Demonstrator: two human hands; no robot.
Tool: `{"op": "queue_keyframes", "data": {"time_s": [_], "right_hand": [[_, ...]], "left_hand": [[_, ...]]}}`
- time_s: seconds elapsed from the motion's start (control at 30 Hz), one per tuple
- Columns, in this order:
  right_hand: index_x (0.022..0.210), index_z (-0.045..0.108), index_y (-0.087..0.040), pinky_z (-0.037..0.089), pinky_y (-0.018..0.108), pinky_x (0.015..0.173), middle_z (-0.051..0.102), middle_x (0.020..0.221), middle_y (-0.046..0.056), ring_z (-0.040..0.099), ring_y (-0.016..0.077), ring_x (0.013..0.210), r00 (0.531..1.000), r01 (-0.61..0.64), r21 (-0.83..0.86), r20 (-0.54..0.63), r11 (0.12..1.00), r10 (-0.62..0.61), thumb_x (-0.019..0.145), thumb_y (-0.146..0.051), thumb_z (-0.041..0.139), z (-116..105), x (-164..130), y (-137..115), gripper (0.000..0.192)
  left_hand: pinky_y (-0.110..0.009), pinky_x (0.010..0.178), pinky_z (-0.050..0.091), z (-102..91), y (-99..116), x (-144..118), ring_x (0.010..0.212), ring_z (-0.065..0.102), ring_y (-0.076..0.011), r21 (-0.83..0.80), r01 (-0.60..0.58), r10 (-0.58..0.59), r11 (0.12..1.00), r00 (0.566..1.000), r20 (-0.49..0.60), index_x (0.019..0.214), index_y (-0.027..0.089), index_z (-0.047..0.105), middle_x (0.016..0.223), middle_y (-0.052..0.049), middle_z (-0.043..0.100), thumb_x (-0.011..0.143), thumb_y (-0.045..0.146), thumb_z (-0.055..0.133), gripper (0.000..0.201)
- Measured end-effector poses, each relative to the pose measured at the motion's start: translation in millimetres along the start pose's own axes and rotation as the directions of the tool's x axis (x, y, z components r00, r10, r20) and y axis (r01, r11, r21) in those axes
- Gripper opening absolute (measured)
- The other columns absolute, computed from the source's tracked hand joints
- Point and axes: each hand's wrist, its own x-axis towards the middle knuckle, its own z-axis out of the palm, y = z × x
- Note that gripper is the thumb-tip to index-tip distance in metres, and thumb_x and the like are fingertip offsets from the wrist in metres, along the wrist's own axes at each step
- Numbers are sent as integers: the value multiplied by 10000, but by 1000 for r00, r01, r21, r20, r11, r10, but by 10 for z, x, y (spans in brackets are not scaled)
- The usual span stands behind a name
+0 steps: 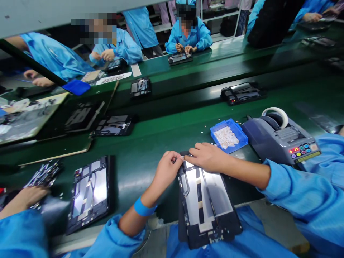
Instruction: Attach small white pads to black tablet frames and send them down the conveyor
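An opened tablet (219, 190) with its silvery inside facing up lies tilted in front of me, its near end over my lap. At its far left corner my left hand (168, 168) is closed in a pinch on a small white piece (182, 158), perhaps a bit of tape. My right hand (206, 157) rests on the tablet's far edge, fingers stretched out and partly apart, a fingertip close to the white piece. Beyond the right hand stands a blue tray (243, 139) full of small whitish pieces.
A tape dispenser (276, 134) with a lit display stands to the right. Another opened tablet (90, 190) lies left, beside a co-worker's hand (32, 196) and a bundle of thin parts (47, 173). More opened tablets (242, 93) lie along the green bench (166, 132); co-workers sit opposite.
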Motion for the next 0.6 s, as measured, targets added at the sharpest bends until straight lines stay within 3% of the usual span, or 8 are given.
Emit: {"op": "queue_keyframes", "data": {"time_s": [0.2,0.6], "right_hand": [[1265,621,-160,358,343,683,633,1030,113,501,240,906,1000,7,19,-1,1000,-7,1038,-152,471,-9,-3,-1,271],[1255,613,-167,344,347,668,628,1024,104,500,240,899,1000,10,10,3,1000,-10,1024,-143,488,0,-4,9,263]], "left_hand": [[-308,660,390,-67,21,16,715,535,-186,-52,63,-57,997,993,99,723,204,629,739,-8,587,826,372,594,201],[-325,691,394,59,-41,-2,771,539,-206,105,-78,81,991,996,-32,702,226,574,743,-8,572,865,278,554,173]]}}
